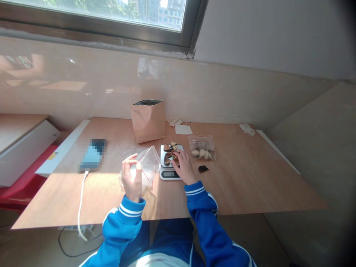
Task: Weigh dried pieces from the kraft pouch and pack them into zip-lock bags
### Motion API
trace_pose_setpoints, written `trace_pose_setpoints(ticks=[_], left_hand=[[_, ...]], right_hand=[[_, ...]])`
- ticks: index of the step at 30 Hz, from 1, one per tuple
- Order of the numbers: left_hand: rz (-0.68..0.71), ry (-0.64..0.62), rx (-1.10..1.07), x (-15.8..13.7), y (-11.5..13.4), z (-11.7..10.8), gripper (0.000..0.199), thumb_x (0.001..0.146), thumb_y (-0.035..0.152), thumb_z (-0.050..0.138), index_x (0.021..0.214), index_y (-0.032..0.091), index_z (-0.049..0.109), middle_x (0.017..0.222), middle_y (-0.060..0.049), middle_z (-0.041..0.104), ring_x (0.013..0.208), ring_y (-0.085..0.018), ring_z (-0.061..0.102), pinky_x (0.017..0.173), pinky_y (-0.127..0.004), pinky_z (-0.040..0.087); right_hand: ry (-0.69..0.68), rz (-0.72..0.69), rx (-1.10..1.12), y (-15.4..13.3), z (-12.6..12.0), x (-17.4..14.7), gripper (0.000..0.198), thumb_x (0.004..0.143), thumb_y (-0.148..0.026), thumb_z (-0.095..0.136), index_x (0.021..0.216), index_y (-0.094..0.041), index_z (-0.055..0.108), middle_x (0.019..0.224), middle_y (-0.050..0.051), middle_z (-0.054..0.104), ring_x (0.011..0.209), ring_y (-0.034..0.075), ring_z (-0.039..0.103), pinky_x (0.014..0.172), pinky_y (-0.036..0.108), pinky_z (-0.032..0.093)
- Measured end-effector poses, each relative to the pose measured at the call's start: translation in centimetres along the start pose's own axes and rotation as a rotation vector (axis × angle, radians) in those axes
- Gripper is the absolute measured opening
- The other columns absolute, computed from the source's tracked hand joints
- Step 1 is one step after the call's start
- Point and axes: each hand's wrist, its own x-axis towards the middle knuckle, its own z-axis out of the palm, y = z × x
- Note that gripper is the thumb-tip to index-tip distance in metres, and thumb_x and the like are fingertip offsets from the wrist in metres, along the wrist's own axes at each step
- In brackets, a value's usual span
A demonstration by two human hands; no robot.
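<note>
My left hand point(132, 178) is closed, thumb and fingers curled at the edge of a clear plastic zip bag point(150, 163), whose mouth spreads to the right. Over a small white kitchen scale point(164, 177) reaches my right hand point(184, 167), its fingertips and thumb pinching among dried brown slices point(167, 157) on the weighing plate. Paler pieces lie among the slices, and the fingers partly cover the pile. Digits are lit on the scale's display, too small to read surely. Close to my right wrist lies a single dark dried piece point(203, 169).
Behind the scale stands an open brown paper pouch point(148, 122). A zip bag with pale pieces point(202, 152) lies right of the scale. Crumpled tissue point(247, 129) and a white paper point(183, 129) rest farther back. At left is a blurred-out phone point(93, 155) with a white cable point(81, 200).
</note>
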Motion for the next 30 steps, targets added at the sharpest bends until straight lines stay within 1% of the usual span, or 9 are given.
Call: trace_pose_setpoints(ticks=[6,11,14,17,20,23,25,27,30], left_hand=[[-0.171,-0.107,-0.099,0.0,-0.1,1.4,0.017,0.09,0.04,0.046,0.088,0.023,0.046,0.126,-0.011,0.06,0.117,-0.023,0.058,0.098,-0.04,0.047],[-0.218,-0.123,-0.147,-0.3,-0.5,1.8,0.014,0.09,0.04,0.047,0.088,0.025,0.046,0.126,-0.01,0.061,0.12,-0.022,0.057,0.104,-0.043,0.045],[-0.243,-0.132,-0.167,-0.5,-1.1,2.0,0.015,0.09,0.039,0.048,0.086,0.026,0.045,0.125,-0.01,0.063,0.119,-0.022,0.058,0.104,-0.043,0.045],[-0.263,-0.14,-0.15,-0.8,-1.3,2.4,0.017,0.09,0.041,0.048,0.084,0.026,0.043,0.126,-0.01,0.062,0.12,-0.024,0.058,0.102,-0.045,0.047],[-0.251,-0.168,-0.16,-1.0,-1.0,3.1,0.017,0.091,0.042,0.045,0.084,0.027,0.041,0.132,-0.009,0.059,0.124,-0.024,0.055,0.101,-0.046,0.048],[-0.222,-0.177,-0.203,-1.2,-0.7,3.6,0.014,0.093,0.041,0.041,0.089,0.028,0.039,0.137,-0.009,0.054,0.13,-0.023,0.05,0.106,-0.048,0.045],[-0.223,-0.18,-0.221,-1.3,-0.6,3.8,0.013,0.094,0.041,0.04,0.091,0.028,0.037,0.14,-0.011,0.05,0.131,-0.023,0.049,0.109,-0.049,0.042],[-0.251,-0.17,-0.24,-1.3,-0.7,3.7,0.015,0.094,0.042,0.038,0.092,0.028,0.035,0.142,-0.013,0.048,0.131,-0.023,0.049,0.111,-0.049,0.04],[-0.326,-0.115,-0.256,-1.1,-1.0,3.4,0.018,0.095,0.045,0.035,0.095,0.027,0.033,0.14,-0.016,0.048,0.13,-0.025,0.049,0.111,-0.049,0.041]], right_hand=[[0.038,0.021,-0.102,1.5,1.4,-0.9,0.033,0.094,-0.035,0.047,0.121,-0.019,0.058,0.112,0.012,0.06,0.101,0.027,0.053,0.088,0.042,0.043],[0.045,0.035,-0.09,2.1,0.6,-0.9,0.034,0.096,-0.042,0.042,0.112,-0.018,0.06,0.104,0.012,0.064,0.096,0.027,0.055,0.084,0.042,0.043],[0.187,0.117,0.105,0.7,-0.6,-0.2,0.037,0.095,-0.048,0.043,0.105,-0.016,0.059,0.1,0.013,0.065,0.098,0.027,0.057,0.088,0.043,0.044],[0.294,0.237,0.473,-2.4,-2.4,0.8,0.039,0.094,-0.052,0.043,0.107,-0.017,0.056,0.098,0.011,0.066,0.093,0.022,0.061,0.081,0.036,0.048],[0.121,0.294,0.672,-6.3,-4.1,1.9,0.038,0.094,-0.051,0.043,0.109,-0.019,0.057,0.087,0.006,0.067,0.076,0.018,0.063,0.066,0.028,0.048],[-0.147,0.294,0.538,-9.4,-5.1,2.7,0.031,0.09,-0.046,0.052,0.104,-0.02,0.063,0.067,-0.001,0.06,0.062,0.017,0.058,0.056,0.026,0.042],[-0.212,0.272,0.458,-10.3,-5.1,3.3,0.03,0.09,-0.042,0.053,0.109,-0.021,0.063,0.063,-0.002,0.056,0.06,0.017,0.056,0.055,0.026,0.04],[-0.107,0.235,0.455,-10.2,-4.6,3.6,0.029,0.093,-0.04,0.048,0.111,-0.021,0.061,0.072,0.0,0.06,0.067,0.018,0.059,0.06,0.027,0.043],[0.15,0.167,0.415,-8.2,-3.1,3.7,0.031,0.098,-0.033,0.034,0.103,-0.02,0.062,0.095,0.007,0.064,0.087,0.019,0.061,0.076,0.03,0.048]])
